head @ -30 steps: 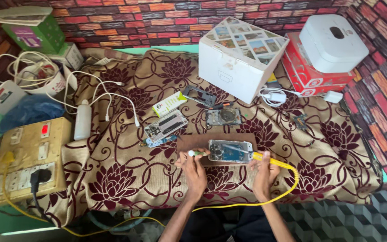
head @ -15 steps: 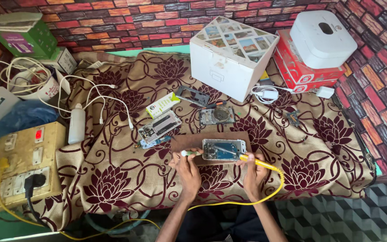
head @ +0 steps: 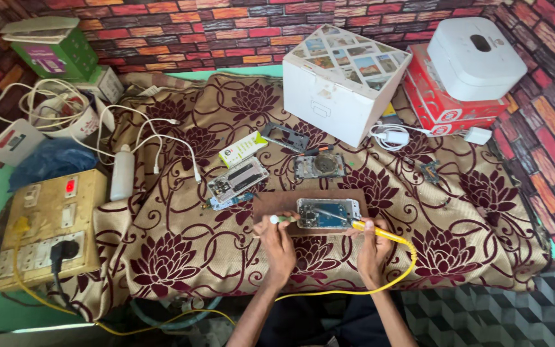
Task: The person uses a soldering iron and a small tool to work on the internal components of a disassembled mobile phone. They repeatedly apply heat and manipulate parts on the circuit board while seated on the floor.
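Yellow marks the handle of the soldering iron [head: 372, 230], which the right hand [head: 372, 247] grasps low on the grip, fingers curled round it and the wrist bent inward. The iron's long axis runs from that grip up and to the left, its thin metal tip pointing across the opened phone [head: 328, 213]; its yellow cord [head: 380, 279] loops away to the right of the hand and back under the forearms. The phone lies flat just beyond both hands, long axis left to right, on a brown board [head: 271, 204] that rests on the floral cloth [head: 181, 257]. The left hand [head: 277, 241] is closed on a small pale green tool [head: 282, 219], pinched at the fingertips and lying roughly level, its far end touching or nearly touching the phone's left edge; which one cannot be told. Both forearms rise from the bottom edge, where the elbows are cut off. The parts inside the phone are too small to make out, and the iron's tip is hard to separate from the board beneath it.
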